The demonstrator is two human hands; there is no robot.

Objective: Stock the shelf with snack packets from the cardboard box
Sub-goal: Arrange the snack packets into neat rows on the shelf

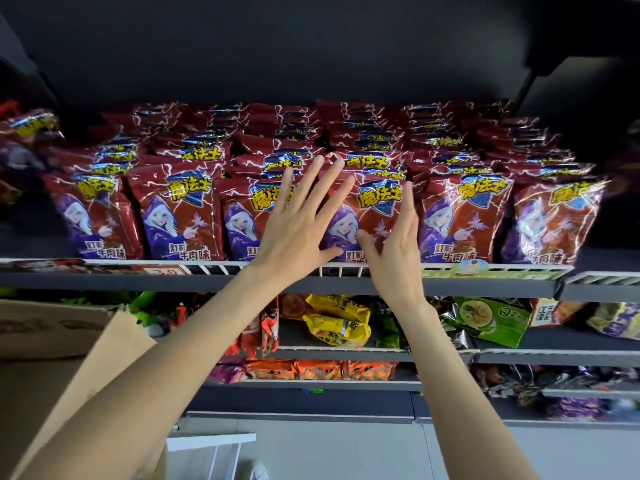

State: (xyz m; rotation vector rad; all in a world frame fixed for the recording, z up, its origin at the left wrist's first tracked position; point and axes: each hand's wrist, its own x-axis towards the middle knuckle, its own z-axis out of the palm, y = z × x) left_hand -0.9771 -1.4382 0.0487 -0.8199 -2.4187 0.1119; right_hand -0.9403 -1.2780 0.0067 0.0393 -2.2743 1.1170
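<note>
Both hands flat on a front-row snack packet (367, 216)

Left hand (298, 223) and right hand (398, 251), fingers straight and spread, press it upright behind the shelf (467, 285) rail (cardboard box (69, 337) lower left of it).

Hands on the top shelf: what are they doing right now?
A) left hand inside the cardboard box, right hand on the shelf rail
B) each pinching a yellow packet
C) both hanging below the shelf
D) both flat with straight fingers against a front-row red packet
D: the left hand and the right hand lie open with straight fingers on either side of one red packet in the front row, above the white wire rail.
</note>
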